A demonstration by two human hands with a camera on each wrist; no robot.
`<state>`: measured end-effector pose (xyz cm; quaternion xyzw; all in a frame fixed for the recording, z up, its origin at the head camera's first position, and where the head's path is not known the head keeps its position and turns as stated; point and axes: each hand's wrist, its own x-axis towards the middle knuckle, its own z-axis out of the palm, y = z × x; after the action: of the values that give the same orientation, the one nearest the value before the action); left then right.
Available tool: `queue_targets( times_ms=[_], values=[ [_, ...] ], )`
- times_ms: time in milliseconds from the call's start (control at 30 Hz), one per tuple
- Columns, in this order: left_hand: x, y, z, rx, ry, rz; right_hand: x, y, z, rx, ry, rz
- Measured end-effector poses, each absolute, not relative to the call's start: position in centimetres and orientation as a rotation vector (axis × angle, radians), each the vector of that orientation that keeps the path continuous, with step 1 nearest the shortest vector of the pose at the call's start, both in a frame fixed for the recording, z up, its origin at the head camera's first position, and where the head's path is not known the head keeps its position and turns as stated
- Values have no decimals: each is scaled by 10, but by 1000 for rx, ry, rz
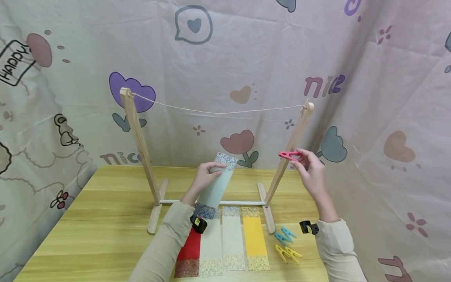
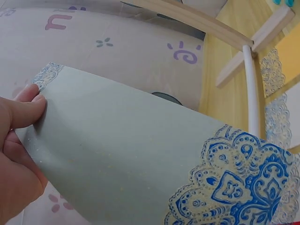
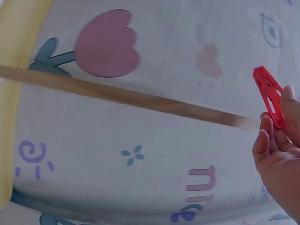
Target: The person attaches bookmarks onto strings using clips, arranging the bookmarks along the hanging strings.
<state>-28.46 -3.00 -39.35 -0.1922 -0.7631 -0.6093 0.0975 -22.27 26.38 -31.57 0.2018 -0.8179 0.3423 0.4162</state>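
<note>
My left hand [image 1: 207, 177] pinches a pale green paper strip [image 1: 215, 188] near its upper end, thumb on the face toward me. The strip has blue lace-like patterns at both ends and hangs tilted; its patterned lower end [image 2: 239, 183] fills the corner of the left wrist view. To the right, my right hand [image 1: 311, 172] holds a red clothespin [image 1: 289, 155] between thumb and fingers, in front of the stand's right post. In the right wrist view the clothespin [image 3: 269, 96] points up and away from the fingertips. Both hands are below the string [image 1: 218, 113].
A wooden stand with a left post [image 1: 139, 143] and right post [image 1: 294, 135] carries the string. On the table [image 1: 95, 219] lie a red strip [image 1: 188, 250], two pale strips and a yellow strip [image 1: 254, 237]. Blue clothespins [image 1: 285, 235] and yellow clothespins [image 1: 288, 253] lie right of them.
</note>
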Motion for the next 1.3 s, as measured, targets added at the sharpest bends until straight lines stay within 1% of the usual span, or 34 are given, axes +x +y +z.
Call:
queue_targets(
  times_ms=[300, 867, 1167, 1300],
  values=[
    [-290, -16, -378, -577, -2316, -1795, -231, 258, -285, 541, -1991, 889],
    [-299, 7, -350, -733, -2265, -1800, -242, 253, -223, 551, -1941, 629],
    [-303, 22, -339, -782, -2206, -1805, -247, 253, -199, 525, -1974, 547],
    [-300, 28, -328, -793, -2175, -1813, -251, 254, -190, 539, -1992, 502]
  ],
)
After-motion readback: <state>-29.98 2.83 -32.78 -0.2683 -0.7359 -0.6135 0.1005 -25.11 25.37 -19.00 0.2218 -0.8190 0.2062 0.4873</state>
